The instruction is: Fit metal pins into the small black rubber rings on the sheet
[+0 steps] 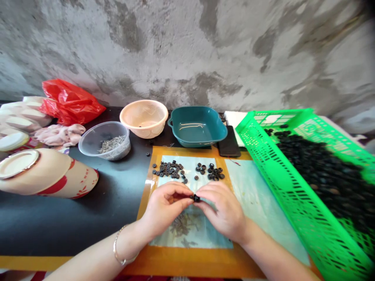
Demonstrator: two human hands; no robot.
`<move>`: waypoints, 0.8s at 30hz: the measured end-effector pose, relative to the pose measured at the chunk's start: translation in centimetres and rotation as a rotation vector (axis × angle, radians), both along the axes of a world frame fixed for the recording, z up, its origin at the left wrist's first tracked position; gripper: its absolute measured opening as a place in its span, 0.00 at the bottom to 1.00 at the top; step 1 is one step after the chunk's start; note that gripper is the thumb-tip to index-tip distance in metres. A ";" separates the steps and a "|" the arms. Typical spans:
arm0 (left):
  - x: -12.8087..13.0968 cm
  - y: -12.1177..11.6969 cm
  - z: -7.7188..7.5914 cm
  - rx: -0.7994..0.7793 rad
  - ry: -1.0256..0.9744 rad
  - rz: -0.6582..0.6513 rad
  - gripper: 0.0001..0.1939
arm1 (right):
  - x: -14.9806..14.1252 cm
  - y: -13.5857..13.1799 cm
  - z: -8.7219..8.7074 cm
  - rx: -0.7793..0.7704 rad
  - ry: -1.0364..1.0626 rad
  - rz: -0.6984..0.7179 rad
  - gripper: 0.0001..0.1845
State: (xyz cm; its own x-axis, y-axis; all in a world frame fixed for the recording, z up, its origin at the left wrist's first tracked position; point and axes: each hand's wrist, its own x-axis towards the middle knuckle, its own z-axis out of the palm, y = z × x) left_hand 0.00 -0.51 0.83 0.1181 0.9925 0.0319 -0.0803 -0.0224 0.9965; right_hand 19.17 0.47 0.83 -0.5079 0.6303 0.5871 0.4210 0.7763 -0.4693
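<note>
Between the fingertips of both hands is a small black part (pixel 195 198), its exact shape partly covered by fingers. My left hand (pixel 167 203) pinches it from the left, and my right hand (pixel 224 207) pinches it from the right. Just beyond the hands, small black round pieces with holes (pixel 170 169) lie spread on a pale blue sheet (pixel 211 234). A second group of black pieces (pixel 215 173) lies to the right of them. Under my left hand rests a loose heap of thin metal pins (pixel 180 224), partly hidden.
A green crate (pixel 272 175) full of black parts stands at the right. Along the wall are a teal basin (pixel 199 134), a peach bowl (pixel 145 125), a clear tub (pixel 90 142) of metal pins and a phone (pixel 229 142). A large cup (pixel 52 173) stands left.
</note>
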 end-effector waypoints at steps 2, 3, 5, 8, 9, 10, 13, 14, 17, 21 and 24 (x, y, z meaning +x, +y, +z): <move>0.0 0.0 0.0 -0.001 0.007 0.002 0.05 | 0.0 0.0 0.1 0.006 0.003 0.005 0.13; 0.0 0.0 0.0 -0.003 0.010 0.001 0.05 | 0.0 0.0 0.1 0.008 0.006 0.010 0.13; 0.0 0.1 0.0 -0.005 0.021 -0.001 0.05 | 0.0 0.0 0.1 0.009 0.009 0.018 0.12; 0.0 0.1 0.0 -0.007 0.039 -0.003 0.05 | 0.0 0.1 0.0 0.012 0.003 0.027 0.12; 0.0 0.0 0.0 -0.011 0.044 -0.001 0.05 | 0.0 0.1 0.0 0.016 0.000 0.029 0.12; 0.0 0.0 0.0 -0.015 0.048 0.000 0.05 | 0.1 0.1 -0.1 0.017 -0.002 0.032 0.12; 0.0 0.0 0.2 -0.039 0.057 0.000 0.05 | 0.1 0.0 -0.2 0.021 -0.002 0.042 0.12; 0.0 0.0 0.2 -0.051 0.060 -0.002 0.05 | 0.1 0.0 -0.2 0.014 0.000 0.042 0.11; -0.1 0.2 0.2 -0.116 0.056 -0.011 0.05 | 0.1 0.0 -0.3 -0.061 0.022 0.005 0.09; -0.1 0.5 0.0 -0.312 -0.055 -0.062 0.05 | -0.4 -0.2 -0.4 -0.228 0.070 -0.082 0.10; -0.1 0.6 -0.2 -0.444 -0.154 -0.083 0.07 | -0.8 -0.5 -0.6 -0.347 0.135 -0.133 0.08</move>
State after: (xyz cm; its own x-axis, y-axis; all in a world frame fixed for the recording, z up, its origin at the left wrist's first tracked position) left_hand -0.12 0.12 0.64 0.2245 0.9015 -0.3699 -0.2118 0.4156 0.8845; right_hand 18.40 -0.04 0.26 -0.3414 0.8582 0.3834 0.4240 0.5046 -0.7520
